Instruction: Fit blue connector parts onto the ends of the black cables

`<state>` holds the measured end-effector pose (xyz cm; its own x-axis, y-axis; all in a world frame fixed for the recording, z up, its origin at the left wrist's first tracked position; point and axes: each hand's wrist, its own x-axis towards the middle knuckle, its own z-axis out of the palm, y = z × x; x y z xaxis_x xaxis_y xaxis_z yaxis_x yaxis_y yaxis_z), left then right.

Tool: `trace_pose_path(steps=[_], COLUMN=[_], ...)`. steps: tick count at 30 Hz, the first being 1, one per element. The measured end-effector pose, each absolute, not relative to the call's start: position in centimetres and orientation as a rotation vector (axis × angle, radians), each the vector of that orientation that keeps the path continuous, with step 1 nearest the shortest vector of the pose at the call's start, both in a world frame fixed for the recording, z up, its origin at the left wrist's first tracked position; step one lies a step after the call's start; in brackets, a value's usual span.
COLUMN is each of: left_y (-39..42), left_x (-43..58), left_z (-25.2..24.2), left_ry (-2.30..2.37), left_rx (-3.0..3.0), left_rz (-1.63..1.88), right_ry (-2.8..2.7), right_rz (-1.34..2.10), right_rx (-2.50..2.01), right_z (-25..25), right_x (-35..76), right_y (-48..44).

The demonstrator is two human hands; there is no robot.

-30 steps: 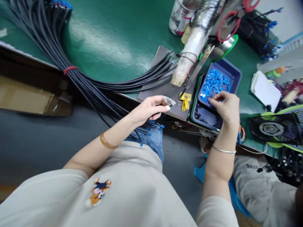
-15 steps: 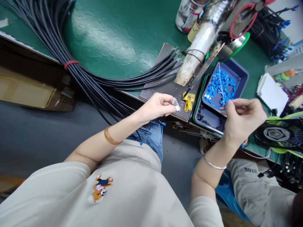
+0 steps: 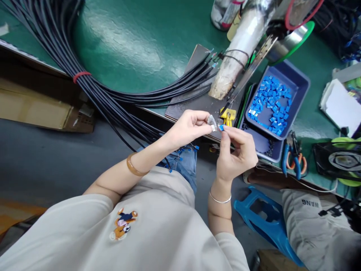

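My left hand [image 3: 191, 126] is closed in a pinch above the bench edge. Pale coverings, whitish and grey, show at its thumb and forefinger tips; whatever lies between them is too small to make out. Just to its right, my right hand [image 3: 237, 150] pinches a small blue connector [image 3: 221, 128] between thumb and forefinger. The connector's end points at the left fingertips, very close to them. Behind the hands lies a yellow tool [image 3: 228, 116]. A grey-blue tray [image 3: 301, 81] holds many loose blue connectors [image 3: 272, 99] beyond my right hand.
A bundle of black cables [image 3: 113, 94] with a red tie crosses the green bench [image 3: 118, 41]. A wrapped tube [image 3: 235, 62] slants down over a dark board [image 3: 187, 96]. Pliers [image 3: 295, 156] lie right of the tray. A blue stool [image 3: 267, 222] and a seated person's leg [image 3: 301, 214] are at right.
My right hand has moved left from the blue-connector tray to my left fingertips, and a blue connector now shows in its pinch. The left hand stays nearly in place. The view has shifted slightly.
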<state>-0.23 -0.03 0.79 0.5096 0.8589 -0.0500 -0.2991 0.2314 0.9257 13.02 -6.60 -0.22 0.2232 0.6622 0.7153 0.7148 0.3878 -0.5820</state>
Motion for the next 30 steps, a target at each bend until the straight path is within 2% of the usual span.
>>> trace_pose_path(steps=[6, 18, 30], left_y=[0.2, 1.0, 1.5], left_x=[-0.3, 0.2, 0.2], left_z=[0.9, 0.2, 0.2], left_ry=[0.704, 0.735, 0.748], left_rx=[1.071, 1.024, 1.057], left_rz=[0.865, 0.897, 0.944], right_ry=[-1.389, -1.689, -1.647], right_rz=[0.125, -0.251, -0.311], right_rx=[-1.329, -1.286, -1.31], right_z=[-0.8, -1.1, -1.0], right_x=[13.2, 14.0, 13.7], right_y=[-6.1, -5.1, -4.3])
